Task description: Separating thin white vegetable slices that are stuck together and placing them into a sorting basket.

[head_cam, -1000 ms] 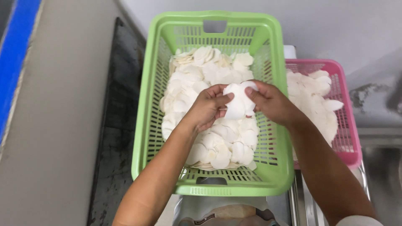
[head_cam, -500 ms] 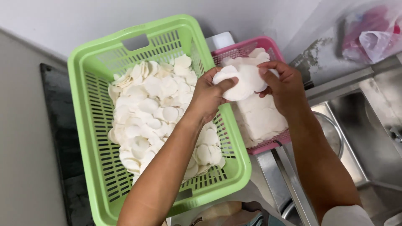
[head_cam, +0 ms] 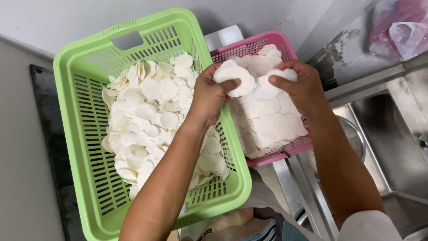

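both hands are raised over the pink basket [head_cam: 294, 147], each pinching part of a small bunch of thin white round slices. the left hand [head_cam: 209, 96] has its fingers curled shut around a fanned cluster of white discs [head_cam: 235, 80], thumb on the near face. the right hand [head_cam: 298, 85] is closed on another few white slices [head_cam: 267, 87], thumb pressed on top and fingers tucked behind (how many slices each hand holds cannot be told, they overlap). the two clusters touch or nearly touch between the hands.

directly beneath the held slices lies the pile in the pink basket [head_cam: 267, 122], flat white rounds packed close to the rim. to the left of the grip, under the left forearm, sits the green slotted basket [head_cam: 84, 147], holding a loose heap of the same white slices [head_cam: 147, 120]; its right wall stands just beside the pink basket's left wall, and the left wrist crosses over that wall. the forearm hides part of the heap on the near right side.

to the right of the grip, past the right forearm, there is a steel sink [head_cam: 392, 147], with a round metal rim [head_cam: 356, 138] partly covered by the arm. farther up and to the right, a crumpled plastic bag [head_cam: 401, 31] rests against the wall.
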